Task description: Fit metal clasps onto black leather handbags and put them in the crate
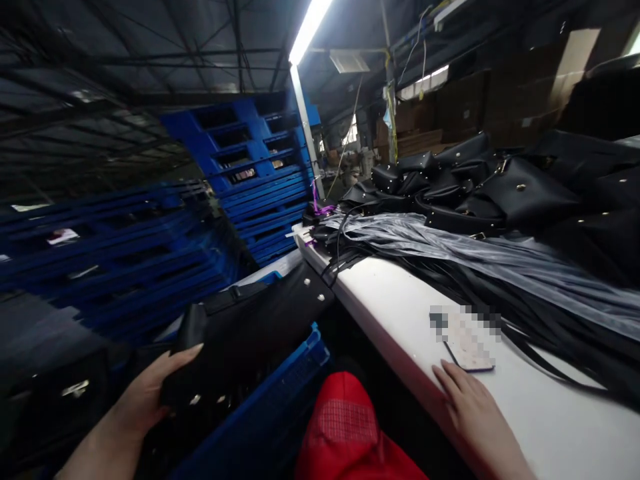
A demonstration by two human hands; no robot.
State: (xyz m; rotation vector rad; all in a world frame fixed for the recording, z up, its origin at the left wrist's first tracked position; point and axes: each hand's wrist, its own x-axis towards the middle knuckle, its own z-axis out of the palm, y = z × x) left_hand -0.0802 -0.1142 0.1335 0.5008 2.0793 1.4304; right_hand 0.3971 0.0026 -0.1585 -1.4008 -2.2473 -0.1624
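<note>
1. Far left: pallets (115, 240), blue, stacked, blurry. Lower down, a dark item (75, 388) with a metal clasp, too dim to name for sure.
2. Left hand (150, 390): closed on the near left end of the bag, digits wrapped at its edge; some fingers hidden behind, so exact grip can't be told.
3. Bag (245, 333): black, leather-like, metal studs at both ends, held over the crate (287, 380); can't tell if it touches the rim. Judgement: fairly light, soft, likely to fold or sag, a bit slick, not fragile, though the surface could scuff. Best hold: the firm edge or both ends, clear of the studs.
4. Centre: red clothing (347, 423) beside the crate.
5. Right hand (473, 407): empty, fingers loosely spread, appears to rest on the white worktop (390, 293). Fingertips just beside the phone (470, 350), pixelated; contact unclear, not gripping it.
6. Right: black straps (530, 347) and clear plastic (450, 243) along the worktop, heaped black bags (525, 190) behind.
</note>
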